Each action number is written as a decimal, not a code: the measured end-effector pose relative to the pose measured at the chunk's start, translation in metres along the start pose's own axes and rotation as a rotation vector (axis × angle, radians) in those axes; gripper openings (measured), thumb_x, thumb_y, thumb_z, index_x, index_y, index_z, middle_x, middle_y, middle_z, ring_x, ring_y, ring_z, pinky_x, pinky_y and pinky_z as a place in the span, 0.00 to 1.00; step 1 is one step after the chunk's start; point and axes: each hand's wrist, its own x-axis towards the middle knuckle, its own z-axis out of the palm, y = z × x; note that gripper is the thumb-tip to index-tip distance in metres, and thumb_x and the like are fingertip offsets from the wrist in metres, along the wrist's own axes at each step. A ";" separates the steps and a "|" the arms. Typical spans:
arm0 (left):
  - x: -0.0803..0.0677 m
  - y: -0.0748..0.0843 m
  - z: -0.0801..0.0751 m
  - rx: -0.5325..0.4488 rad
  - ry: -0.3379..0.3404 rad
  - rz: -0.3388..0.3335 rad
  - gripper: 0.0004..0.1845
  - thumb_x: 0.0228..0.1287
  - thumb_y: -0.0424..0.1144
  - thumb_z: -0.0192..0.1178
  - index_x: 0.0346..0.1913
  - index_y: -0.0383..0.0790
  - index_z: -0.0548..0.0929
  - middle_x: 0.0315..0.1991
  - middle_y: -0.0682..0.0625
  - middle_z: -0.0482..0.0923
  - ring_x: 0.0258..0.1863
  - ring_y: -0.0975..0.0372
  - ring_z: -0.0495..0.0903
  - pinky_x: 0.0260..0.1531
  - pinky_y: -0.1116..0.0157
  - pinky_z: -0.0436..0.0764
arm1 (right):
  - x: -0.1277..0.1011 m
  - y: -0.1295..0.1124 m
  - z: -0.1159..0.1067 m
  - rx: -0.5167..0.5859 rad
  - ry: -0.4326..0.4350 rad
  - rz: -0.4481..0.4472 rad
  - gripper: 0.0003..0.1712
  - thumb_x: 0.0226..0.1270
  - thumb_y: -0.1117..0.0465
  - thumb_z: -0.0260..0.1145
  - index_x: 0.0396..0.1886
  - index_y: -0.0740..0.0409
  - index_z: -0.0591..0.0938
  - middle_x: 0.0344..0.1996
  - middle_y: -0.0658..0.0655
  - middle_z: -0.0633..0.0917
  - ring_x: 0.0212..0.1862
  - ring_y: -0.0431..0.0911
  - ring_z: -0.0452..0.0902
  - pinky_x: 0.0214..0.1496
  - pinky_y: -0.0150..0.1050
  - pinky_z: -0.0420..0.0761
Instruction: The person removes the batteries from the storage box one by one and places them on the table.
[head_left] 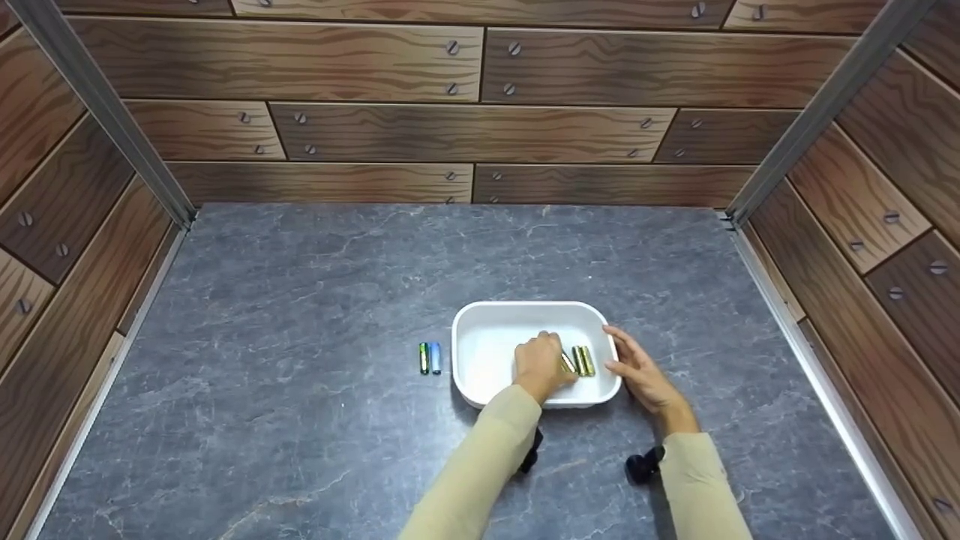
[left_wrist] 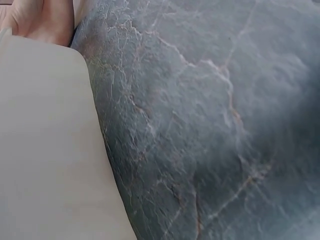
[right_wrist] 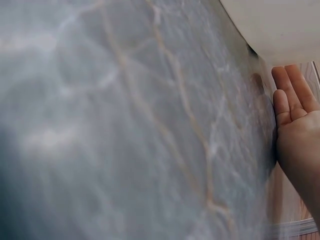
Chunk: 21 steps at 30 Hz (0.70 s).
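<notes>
A white rectangular tray (head_left: 487,311) with rounded corners stands on the table in the head view. Inside it is my left hand (head_left: 538,364), its curled fingers and thumb pinching a slightly tilted battery (head_left: 568,363). Immediately right of that lie two gold-coloured batteries (head_left: 583,361), side by side. My right hand (head_left: 646,379) touches the tray's right wall from outside, fingers extended and thumb near the rim. In the right wrist view the right hand (right_wrist: 297,120) shows its extended fingers against the tray. Only the heel of the left hand (left_wrist: 42,22) shows in the left wrist view.
Left of the tray, a green-and-black battery (head_left: 424,358) and a blue battery (head_left: 436,358) lie parallel on the grey marbled table (head_left: 300,300). Wood-patterned walls (head_left: 375,131) with metal corner posts (head_left: 817,124) enclose the back and sides.
</notes>
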 end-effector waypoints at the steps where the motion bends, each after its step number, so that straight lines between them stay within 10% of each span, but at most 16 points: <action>1: 0.000 0.000 0.000 -0.007 0.003 0.000 0.28 0.45 0.61 0.71 0.44 0.45 0.81 0.39 0.53 0.82 0.41 0.60 0.84 0.40 0.63 0.81 | 0.000 0.000 0.000 0.000 0.003 0.002 0.32 0.66 0.75 0.56 0.68 0.51 0.66 0.58 0.38 0.77 0.60 0.31 0.72 0.60 0.25 0.71; 21: 0.005 -0.010 -0.016 -0.088 -0.104 0.059 0.21 0.48 0.55 0.71 0.41 0.47 0.83 0.38 0.55 0.84 0.38 0.61 0.83 0.39 0.64 0.82 | 0.000 -0.001 -0.001 -0.004 -0.043 0.003 0.33 0.67 0.73 0.54 0.71 0.55 0.62 0.61 0.37 0.74 0.62 0.29 0.69 0.61 0.24 0.69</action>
